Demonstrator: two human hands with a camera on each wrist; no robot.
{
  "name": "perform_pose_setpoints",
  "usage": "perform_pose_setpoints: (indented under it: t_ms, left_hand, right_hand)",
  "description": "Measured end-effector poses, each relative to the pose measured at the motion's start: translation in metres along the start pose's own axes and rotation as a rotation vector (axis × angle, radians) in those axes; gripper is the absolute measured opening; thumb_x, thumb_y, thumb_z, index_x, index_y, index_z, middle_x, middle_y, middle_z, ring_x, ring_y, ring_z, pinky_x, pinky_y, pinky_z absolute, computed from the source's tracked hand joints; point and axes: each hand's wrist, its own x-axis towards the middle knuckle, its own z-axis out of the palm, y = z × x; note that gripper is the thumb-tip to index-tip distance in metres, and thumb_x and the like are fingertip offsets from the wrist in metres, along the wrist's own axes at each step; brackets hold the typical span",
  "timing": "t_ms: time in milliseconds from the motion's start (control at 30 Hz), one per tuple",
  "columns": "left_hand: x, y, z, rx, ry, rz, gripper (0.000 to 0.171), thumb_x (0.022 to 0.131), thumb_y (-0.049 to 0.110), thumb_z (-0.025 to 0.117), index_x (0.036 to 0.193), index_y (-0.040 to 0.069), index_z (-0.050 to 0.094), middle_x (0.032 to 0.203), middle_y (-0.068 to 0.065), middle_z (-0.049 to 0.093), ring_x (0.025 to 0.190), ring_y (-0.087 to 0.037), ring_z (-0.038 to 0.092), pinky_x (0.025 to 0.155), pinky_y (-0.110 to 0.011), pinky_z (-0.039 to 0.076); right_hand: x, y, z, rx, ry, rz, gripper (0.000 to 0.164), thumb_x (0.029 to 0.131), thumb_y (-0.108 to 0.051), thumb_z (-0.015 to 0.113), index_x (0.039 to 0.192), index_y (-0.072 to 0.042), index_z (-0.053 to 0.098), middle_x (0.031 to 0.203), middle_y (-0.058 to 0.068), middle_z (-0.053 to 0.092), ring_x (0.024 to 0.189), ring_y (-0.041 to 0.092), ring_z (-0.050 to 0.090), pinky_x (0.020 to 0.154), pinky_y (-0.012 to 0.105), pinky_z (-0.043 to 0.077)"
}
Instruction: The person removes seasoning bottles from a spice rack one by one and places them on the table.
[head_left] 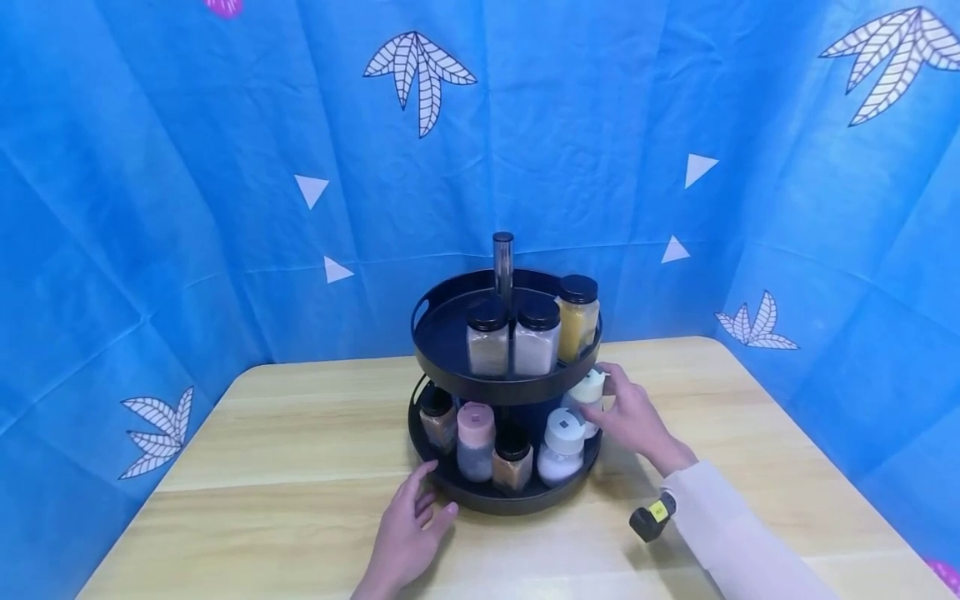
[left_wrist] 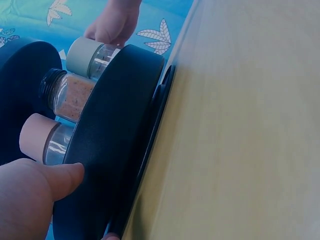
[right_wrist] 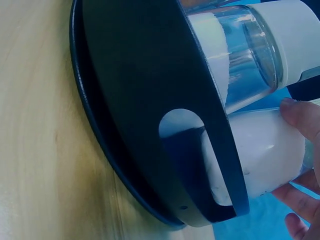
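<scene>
A black two-tier turntable rack (head_left: 517,504) stands on the table, seasoning jars on both tiers. At the right side of the lower tier, my right hand (head_left: 637,421) grips a clear jar of white powder (right_wrist: 262,150) with a pale green lid (head_left: 590,385), thumb on one side and fingers on the other. The jar's base sits behind the tray wall, by its handle slot. My left hand (head_left: 408,533) is at the lower tier's front left, its thumb (left_wrist: 67,180) against the tray's outer wall and its fingers loosely bent.
The lower tier also holds a pink-lidded jar (head_left: 476,442), a white-lidded jar (head_left: 562,450) and black-lidded jars (head_left: 513,462). Three black-lidded jars (head_left: 537,337) stand on the upper tier, close above the right hand. A blue curtain (head_left: 525,167) hangs behind the wooden table (head_left: 300,467).
</scene>
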Motion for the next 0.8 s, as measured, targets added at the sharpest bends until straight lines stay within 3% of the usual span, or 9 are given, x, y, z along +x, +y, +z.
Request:
perform_pose_setpoints:
  t_ms: [333, 800]
  left_hand:
    - [0.002, 0.001, -0.002, 0.004, 0.01, -0.009, 0.065, 0.085, 0.02, 0.07, 0.141, 0.017, 0.037, 0.146, -0.026, 0.035, 0.118, -0.039, 0.052, 0.095, -0.044, 0.05]
    - [0.002, -0.002, 0.002, 0.004, -0.005, -0.032, 0.065, 0.085, 0.018, 0.069, 0.141, 0.016, 0.037, 0.147, -0.025, 0.035, 0.118, -0.04, 0.051, 0.096, -0.045, 0.049]
  right_hand:
    - [0.009, -0.006, -0.004, -0.036, 0.0, 0.024, 0.074, 0.079, -0.035, 0.077, 0.135, -0.005, 0.039, 0.111, 0.025, 0.063, 0.103, 0.038, 0.059, 0.08, 0.055, 0.054]
    - [0.007, -0.008, -0.011, -0.071, 0.002, 0.054, 0.078, 0.079, -0.036, 0.075, 0.137, -0.001, 0.036, 0.113, 0.031, 0.06, 0.101, 0.04, 0.059, 0.078, 0.055, 0.053]
